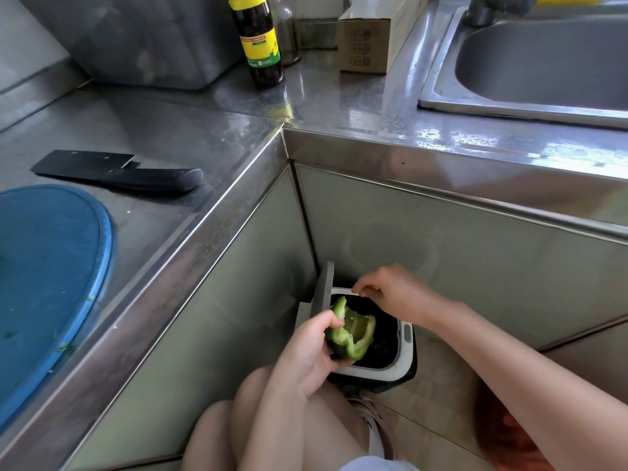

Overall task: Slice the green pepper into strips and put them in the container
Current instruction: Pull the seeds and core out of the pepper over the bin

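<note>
My left hand (304, 353) grips a hollowed piece of green pepper (353, 333), its open side facing up, just above a small white-rimmed bin (406, 351) on the floor. The bin's grey lid (323, 287) stands raised behind the pepper. My right hand (394, 294) hovers over the far edge of the bin with fingers loosely curled; I see nothing held in it. A black knife (115, 171) lies flat on the steel counter at the left, beside a round blue cutting board (51, 266) with a few green scraps on it.
The steel counter wraps a corner around me. A dark sauce bottle (259, 39), a cardboard box (370, 39) and a grey tub (136, 39) stand at the back. A steel sink (543, 62) is at the upper right. My knees are bent below.
</note>
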Available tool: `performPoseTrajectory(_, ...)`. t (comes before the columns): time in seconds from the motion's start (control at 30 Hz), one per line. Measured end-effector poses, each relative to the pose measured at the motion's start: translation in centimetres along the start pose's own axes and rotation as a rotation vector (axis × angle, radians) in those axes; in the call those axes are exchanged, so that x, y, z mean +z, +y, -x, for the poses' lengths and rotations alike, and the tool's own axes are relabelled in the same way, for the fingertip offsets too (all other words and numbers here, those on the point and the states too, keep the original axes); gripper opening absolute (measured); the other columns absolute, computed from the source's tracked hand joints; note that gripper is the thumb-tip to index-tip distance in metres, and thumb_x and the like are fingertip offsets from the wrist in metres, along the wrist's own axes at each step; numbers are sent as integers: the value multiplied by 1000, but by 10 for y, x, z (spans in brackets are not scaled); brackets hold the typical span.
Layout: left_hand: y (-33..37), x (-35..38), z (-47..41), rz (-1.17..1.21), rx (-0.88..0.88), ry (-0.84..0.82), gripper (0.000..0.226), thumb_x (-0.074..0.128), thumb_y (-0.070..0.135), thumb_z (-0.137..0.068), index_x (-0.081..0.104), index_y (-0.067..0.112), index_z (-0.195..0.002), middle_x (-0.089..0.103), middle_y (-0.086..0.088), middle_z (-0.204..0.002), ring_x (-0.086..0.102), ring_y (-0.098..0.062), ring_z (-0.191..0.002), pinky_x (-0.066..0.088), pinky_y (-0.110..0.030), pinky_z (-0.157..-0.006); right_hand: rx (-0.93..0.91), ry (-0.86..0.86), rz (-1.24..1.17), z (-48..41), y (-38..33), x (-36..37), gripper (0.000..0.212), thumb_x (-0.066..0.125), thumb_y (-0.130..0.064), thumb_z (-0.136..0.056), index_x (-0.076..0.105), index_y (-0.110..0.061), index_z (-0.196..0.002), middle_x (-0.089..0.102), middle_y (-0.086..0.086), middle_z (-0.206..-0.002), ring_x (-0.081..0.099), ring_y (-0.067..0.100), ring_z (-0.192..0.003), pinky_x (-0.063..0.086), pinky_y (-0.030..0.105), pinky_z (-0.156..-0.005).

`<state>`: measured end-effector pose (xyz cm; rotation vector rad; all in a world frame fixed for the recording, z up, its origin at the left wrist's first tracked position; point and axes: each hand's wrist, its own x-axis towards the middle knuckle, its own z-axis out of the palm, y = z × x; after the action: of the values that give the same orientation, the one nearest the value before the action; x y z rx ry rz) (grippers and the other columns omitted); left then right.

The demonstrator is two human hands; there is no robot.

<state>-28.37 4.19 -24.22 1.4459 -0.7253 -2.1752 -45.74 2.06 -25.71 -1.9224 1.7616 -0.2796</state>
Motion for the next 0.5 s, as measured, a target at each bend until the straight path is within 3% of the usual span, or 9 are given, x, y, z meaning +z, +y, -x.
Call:
performPoseTrajectory(0.13, 1, 2, 2, -8, 28, -27, 24, 40, 5, -86, 62, 10, -84, 62, -12, -84, 60, -24, -79, 49, -36, -68, 19, -96, -144, 7, -10, -3, 25, 68, -40, -81, 72, -23, -98, 73, -5, -91, 66, 9, -84, 51, 26, -78)
performPoseTrajectory(0.3, 0, 1, 3, -7, 30, -51, 26, 40, 4, -87, 64, 11, -81, 68, -9, -77, 60, -25, -82, 50, -38, -72, -28, -90, 4, 6, -17, 0, 14, 67, -20, -75, 74, -19, -88, 71, -4, -78, 64, 16, -73, 52, 26, -68)
performPoseTrajectory(0.5, 1, 0, 2, 119, 9, -89, 24, 39, 12, -89, 62, 5, -95, 68, -13, -83, 61, -28, -84, 51, -44, -74, 36, 11, 32, 3, 3, 2, 25, 55, -11, -86, 72, -21, -102, 71, -1, -98, 64, 19, -94, 48, 24, -78)
